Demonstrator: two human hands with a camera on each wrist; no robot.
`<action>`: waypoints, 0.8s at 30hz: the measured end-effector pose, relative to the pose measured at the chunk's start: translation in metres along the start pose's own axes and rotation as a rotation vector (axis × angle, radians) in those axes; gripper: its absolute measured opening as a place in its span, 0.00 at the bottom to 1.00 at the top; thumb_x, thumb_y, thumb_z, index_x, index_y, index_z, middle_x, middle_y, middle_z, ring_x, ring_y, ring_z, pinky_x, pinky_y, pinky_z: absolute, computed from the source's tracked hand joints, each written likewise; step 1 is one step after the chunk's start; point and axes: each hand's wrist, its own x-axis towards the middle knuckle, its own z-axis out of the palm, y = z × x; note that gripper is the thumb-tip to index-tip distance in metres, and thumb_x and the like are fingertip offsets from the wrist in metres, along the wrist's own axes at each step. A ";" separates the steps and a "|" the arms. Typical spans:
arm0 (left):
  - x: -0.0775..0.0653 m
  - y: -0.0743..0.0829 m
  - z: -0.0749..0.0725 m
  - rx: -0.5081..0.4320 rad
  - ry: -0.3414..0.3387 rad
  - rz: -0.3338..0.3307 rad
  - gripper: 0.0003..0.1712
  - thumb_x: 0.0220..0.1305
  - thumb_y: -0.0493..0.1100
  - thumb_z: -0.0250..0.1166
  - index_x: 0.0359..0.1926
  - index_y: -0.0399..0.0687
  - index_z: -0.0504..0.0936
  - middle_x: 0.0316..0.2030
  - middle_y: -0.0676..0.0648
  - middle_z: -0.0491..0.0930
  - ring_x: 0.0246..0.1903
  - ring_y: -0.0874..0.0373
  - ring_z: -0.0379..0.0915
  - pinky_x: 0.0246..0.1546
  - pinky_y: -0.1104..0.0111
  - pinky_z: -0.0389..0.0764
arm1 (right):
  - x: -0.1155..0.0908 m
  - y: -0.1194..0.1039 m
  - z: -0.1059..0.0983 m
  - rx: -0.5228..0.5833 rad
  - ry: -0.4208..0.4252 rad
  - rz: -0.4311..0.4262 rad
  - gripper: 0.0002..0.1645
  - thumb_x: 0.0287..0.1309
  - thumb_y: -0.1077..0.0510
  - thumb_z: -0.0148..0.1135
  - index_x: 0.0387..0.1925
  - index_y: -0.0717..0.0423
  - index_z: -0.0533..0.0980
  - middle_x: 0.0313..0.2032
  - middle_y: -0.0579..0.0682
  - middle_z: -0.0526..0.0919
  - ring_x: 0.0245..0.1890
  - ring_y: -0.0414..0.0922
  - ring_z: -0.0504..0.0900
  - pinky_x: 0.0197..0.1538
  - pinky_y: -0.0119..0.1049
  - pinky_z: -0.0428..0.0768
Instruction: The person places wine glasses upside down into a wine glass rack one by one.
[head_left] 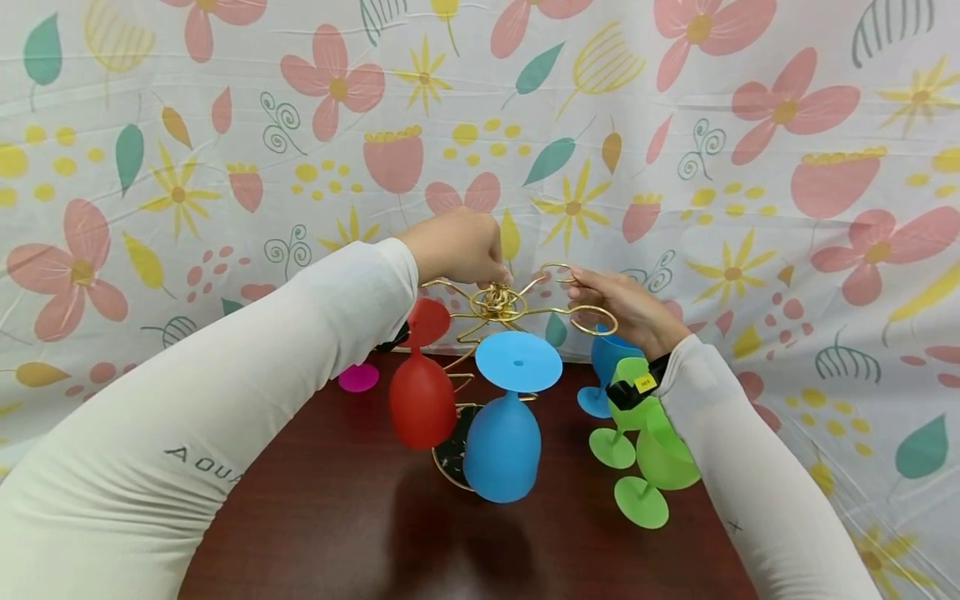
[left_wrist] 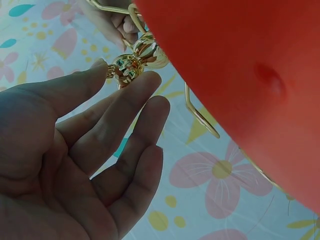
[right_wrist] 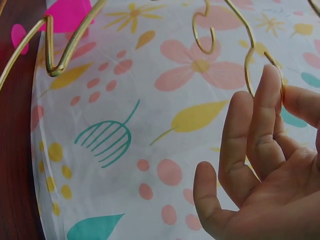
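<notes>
A gold wire glass rack [head_left: 501,305] with looped arms stands on the table, its dark round base partly hidden. My left hand [head_left: 463,247] pinches its gold top knob [left_wrist: 126,69] between thumb and fingers. The right hand [head_left: 621,307] holds one of the looped arms [right_wrist: 282,82] by its end, between thumb and fingertips. A red wine goblet [head_left: 422,402] hangs upside down from the rack on the left. Beside it, a light blue goblet [head_left: 502,450] hangs upside down at the front. The red goblet's foot [left_wrist: 250,95] fills much of the left wrist view.
Under my right forearm, two green goblets [head_left: 666,454] stand upright on the dark red table [head_left: 322,508], with a blue goblet [head_left: 595,402] behind them. A magenta goblet's foot [head_left: 358,377] shows at the back left. A flowered cloth [head_left: 712,275] hangs behind the table.
</notes>
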 end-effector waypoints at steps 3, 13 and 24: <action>-0.001 -0.001 -0.001 -0.008 -0.005 0.011 0.15 0.62 0.51 0.60 0.29 0.50 0.88 0.28 0.52 0.84 0.30 0.60 0.73 0.32 0.69 0.71 | -0.005 0.000 0.000 0.005 -0.022 -0.020 0.16 0.65 0.45 0.52 0.40 0.50 0.80 0.24 0.40 0.83 0.32 0.40 0.83 0.42 0.35 0.82; -0.003 -0.009 -0.002 -0.021 -0.044 0.026 0.13 0.64 0.49 0.59 0.34 0.48 0.87 0.33 0.49 0.84 0.27 0.60 0.72 0.33 0.69 0.73 | -0.022 0.003 0.004 -0.003 -0.052 -0.043 0.16 0.66 0.48 0.51 0.34 0.47 0.83 0.24 0.39 0.83 0.39 0.36 0.80 0.49 0.31 0.76; -0.003 -0.016 -0.004 -0.033 -0.072 0.040 0.12 0.65 0.48 0.57 0.39 0.50 0.86 0.36 0.48 0.83 0.28 0.60 0.70 0.32 0.70 0.71 | -0.037 0.007 0.008 -0.036 -0.115 -0.063 0.19 0.68 0.50 0.48 0.28 0.48 0.82 0.26 0.39 0.83 0.38 0.36 0.80 0.51 0.30 0.76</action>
